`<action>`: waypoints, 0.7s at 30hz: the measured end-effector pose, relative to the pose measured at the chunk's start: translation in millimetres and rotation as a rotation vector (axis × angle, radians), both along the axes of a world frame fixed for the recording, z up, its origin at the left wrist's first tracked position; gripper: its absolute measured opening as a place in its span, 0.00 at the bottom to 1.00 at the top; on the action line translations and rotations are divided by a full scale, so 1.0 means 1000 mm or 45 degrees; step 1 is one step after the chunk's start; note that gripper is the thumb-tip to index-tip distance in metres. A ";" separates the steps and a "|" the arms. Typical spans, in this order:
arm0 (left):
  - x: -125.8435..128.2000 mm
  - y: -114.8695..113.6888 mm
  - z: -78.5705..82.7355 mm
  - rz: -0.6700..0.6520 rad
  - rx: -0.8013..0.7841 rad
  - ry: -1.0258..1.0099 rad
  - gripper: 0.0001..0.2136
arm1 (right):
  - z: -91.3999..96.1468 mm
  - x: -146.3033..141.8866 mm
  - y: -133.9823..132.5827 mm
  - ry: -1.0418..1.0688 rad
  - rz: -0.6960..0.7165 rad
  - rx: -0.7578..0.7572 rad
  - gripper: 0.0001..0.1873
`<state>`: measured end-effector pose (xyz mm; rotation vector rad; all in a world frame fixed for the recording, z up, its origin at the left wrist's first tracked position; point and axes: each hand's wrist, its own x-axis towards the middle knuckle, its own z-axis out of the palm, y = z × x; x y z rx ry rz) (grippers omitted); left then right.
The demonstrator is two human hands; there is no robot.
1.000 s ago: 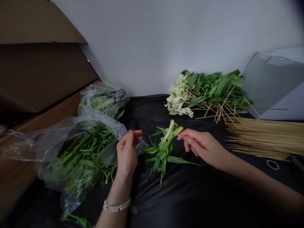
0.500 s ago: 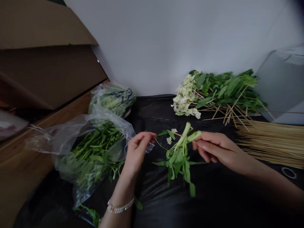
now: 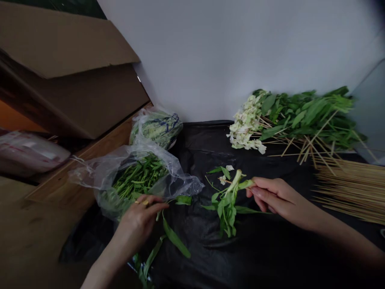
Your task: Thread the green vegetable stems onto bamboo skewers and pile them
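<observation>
Black plastic sheeting [image 3: 198, 146] lies under the work here, and we see the right hand [image 3: 278, 199] clenched on a small bunch of leafy green stalks [image 3: 227, 206], its fingers [image 3: 264, 196] pinching the pale stalk ends while the leaves hang down over the sheeting. The left hand [image 3: 140, 220], with a gold ring [image 3: 144, 202], sits low at the mouth of a clear plastic bag [image 3: 99, 172] full of loose greens [image 3: 138, 180], curled over a leafy stalk [image 3: 176, 239] whose long leaves trail beside and below the hand. For a clean handling, we would keep the right pinch snug and close to the stalk ends so the bunch does not fan out, and free one stalk at a time from the bag so leaves do not tear. Farther back lie a heap of green bundles with whitish ends [image 3: 288, 120], loose wooden skewers [image 3: 351, 194], a second bag with blue marks [image 3: 156, 128] and a cardboard box [image 3: 69, 96]. The left palm hides how tightly that hand is closed, so we cannot tell whether it truly holds the stalk. Any stick inside the right-hand bunch is hard to make out, the dark sheeting swallows detail, and the skewers run off the right edge.
</observation>
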<state>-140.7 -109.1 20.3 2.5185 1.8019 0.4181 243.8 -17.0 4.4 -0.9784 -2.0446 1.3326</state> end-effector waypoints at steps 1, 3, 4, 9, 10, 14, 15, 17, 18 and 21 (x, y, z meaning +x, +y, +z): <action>-0.008 -0.005 -0.005 -0.018 0.031 0.224 0.22 | 0.000 0.000 0.001 -0.002 -0.001 0.002 0.18; -0.019 -0.012 -0.013 -0.105 0.065 0.553 0.29 | 0.000 0.000 0.002 -0.010 -0.002 0.013 0.18; -0.022 -0.014 -0.016 -0.152 0.073 0.652 0.29 | 0.001 0.001 0.003 -0.015 -0.002 0.017 0.18; -0.020 -0.011 -0.015 -0.264 0.066 0.670 0.15 | 0.003 0.003 0.004 -0.025 -0.010 0.030 0.17; -0.016 -0.007 -0.009 -0.252 0.070 0.579 0.14 | 0.004 0.003 0.004 -0.022 -0.009 0.027 0.17; 0.027 0.020 0.026 -0.080 -0.010 -0.191 0.07 | 0.006 0.004 0.005 -0.003 -0.008 0.000 0.17; 0.042 0.030 0.033 0.003 -0.100 -0.421 0.07 | 0.007 0.004 0.005 0.001 -0.012 -0.010 0.17; 0.072 0.054 0.040 0.145 -0.285 -0.796 0.08 | 0.007 0.005 0.007 0.011 -0.025 -0.038 0.16; 0.086 0.068 0.039 0.158 -0.394 -0.927 0.10 | 0.007 0.006 0.009 0.020 -0.031 -0.059 0.16; 0.115 0.107 0.015 0.089 -0.732 -1.042 0.17 | 0.005 0.011 0.017 0.051 -0.047 -0.161 0.16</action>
